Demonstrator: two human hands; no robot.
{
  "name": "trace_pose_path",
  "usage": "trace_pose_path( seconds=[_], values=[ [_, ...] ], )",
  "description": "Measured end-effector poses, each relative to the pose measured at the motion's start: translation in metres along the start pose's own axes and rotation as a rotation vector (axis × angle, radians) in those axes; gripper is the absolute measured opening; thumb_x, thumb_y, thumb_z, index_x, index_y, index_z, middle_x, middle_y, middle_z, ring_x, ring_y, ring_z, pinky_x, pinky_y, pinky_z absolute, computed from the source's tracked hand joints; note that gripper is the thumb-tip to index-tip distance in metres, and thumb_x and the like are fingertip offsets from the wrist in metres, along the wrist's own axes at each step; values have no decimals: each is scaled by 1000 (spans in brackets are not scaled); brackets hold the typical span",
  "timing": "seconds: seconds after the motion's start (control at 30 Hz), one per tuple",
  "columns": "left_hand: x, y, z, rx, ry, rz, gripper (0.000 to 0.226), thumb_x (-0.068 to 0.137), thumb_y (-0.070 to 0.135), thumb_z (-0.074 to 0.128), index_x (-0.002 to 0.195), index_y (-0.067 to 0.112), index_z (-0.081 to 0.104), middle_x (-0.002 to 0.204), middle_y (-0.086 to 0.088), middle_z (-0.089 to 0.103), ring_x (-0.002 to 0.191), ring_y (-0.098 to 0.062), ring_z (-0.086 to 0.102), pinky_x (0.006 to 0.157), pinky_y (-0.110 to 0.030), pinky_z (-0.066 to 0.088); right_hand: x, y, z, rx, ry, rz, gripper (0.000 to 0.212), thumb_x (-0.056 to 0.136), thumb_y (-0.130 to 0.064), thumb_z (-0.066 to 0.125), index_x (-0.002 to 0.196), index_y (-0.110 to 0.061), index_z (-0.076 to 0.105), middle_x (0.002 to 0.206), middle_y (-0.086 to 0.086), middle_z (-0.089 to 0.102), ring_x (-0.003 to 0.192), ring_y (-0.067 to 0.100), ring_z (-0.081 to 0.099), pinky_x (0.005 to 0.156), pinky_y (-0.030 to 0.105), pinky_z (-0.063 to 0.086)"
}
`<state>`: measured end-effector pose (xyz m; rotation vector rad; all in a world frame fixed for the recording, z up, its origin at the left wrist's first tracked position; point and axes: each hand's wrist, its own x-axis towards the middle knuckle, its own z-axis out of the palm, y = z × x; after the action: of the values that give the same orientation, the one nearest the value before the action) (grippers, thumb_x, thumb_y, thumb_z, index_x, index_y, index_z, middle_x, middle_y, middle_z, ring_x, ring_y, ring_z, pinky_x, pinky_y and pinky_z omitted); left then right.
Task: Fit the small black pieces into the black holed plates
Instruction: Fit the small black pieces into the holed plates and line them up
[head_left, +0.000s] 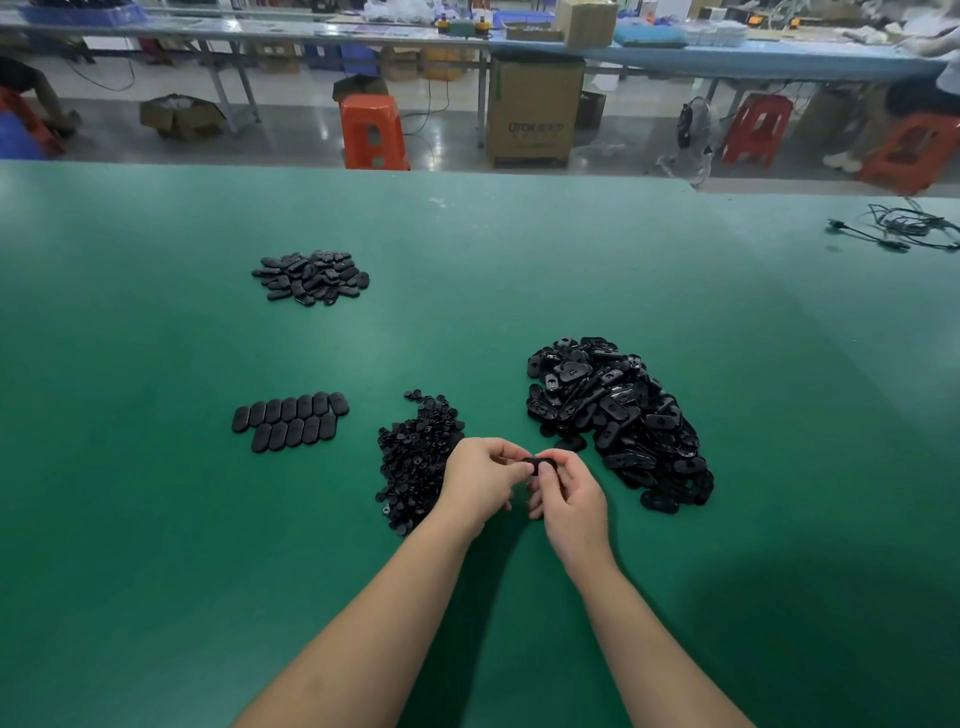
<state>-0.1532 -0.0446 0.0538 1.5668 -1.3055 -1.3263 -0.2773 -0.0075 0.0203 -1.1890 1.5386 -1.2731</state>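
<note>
Both hands meet just above the green desk (208, 519), and together they pinch one flat black oval plastic plate (540, 462). The left hand (480, 480) holds its left end between thumb and curled fingers (506, 460); the right hand (571, 499) grips the right end, with the thumb pressed on top. Just left of the fingers lies a heap of small black round pieces (415, 457). Just right of them is a big pile of black holed plates (618, 421). Farther left, two neat rows of plates (291, 421) lie flat, and well beyond them is a smaller loose heap (311, 277).
</note>
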Motion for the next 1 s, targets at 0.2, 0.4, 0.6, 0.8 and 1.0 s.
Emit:
trace_pose_path(
  seconds=[0.2, 0.4, 0.6, 0.8, 1.0],
  values=[
    [-4, -4, 4, -30, -2, -16, 4, 88, 11, 73, 85, 14, 74, 58, 8, 65, 40, -9, 46, 43, -23, 41, 1, -1, -1, 25, 1, 40, 18, 105, -9, 51, 99, -18, 64, 65, -5, 64, 53, 9, 54, 53, 26, 49],
    [-5, -3, 3, 2, -17, -24, 6, 88, 15, 72, 84, 12, 74, 47, 8, 59, 37, -11, 45, 39, -21, 38, 1, 0, -2, 20, -13, 46, 17, 105, -10, 51, 99, -19, 65, 62, -7, 63, 53, 9, 53, 53, 28, 49],
    [-5, -2, 11, 77, 55, -19, 9, 83, 22, 73, 79, 13, 71, 61, 2, 69, 36, -14, 49, 40, -22, 40, 1, -1, -2, 40, 0, 51, 14, 103, -11, 55, 99, -16, 68, 64, -11, 66, 50, 9, 52, 51, 23, 47],
    [-5, -4, 13, 81, 55, 3, 8, 83, 24, 73, 81, 17, 72, 70, 2, 73, 38, -12, 55, 43, -24, 44, 2, -1, -4, 67, 4, 29, 10, 102, -13, 59, 97, -17, 67, 66, -6, 68, 52, 13, 52, 51, 25, 47],
    [-7, -6, 12, 86, 8, 39, 8, 89, 18, 66, 87, 22, 73, 69, 7, 70, 49, -10, 59, 52, -27, 52, 4, 4, -1, 69, 18, 45, 11, 102, -13, 59, 96, -21, 64, 77, -2, 72, 58, 10, 56, 50, 26, 47]
  ],
)
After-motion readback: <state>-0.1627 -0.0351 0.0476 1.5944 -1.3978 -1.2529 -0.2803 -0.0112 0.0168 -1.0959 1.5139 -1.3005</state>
